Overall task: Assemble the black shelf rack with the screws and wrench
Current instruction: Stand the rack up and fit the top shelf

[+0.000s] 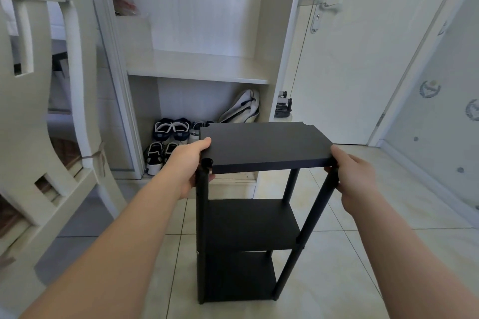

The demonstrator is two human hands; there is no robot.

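The black shelf rack (248,225) stands upright on the tiled floor, with three boards joined by round black posts. Its top board (264,146) sits over the posts, and the near left post end shows in the corner notch. My left hand (190,163) grips the top board's near left corner, thumb on top and fingers below. My right hand (355,176) grips the near right corner, beside the right post. No screws or wrench are in view.
A white chair (51,122) stands close on the left. Behind the rack an open cupboard (199,70) holds several shoes (171,129) and a bag on its floor. A white door (350,46) is at the right, and light floor tiles (388,254) lie all around.
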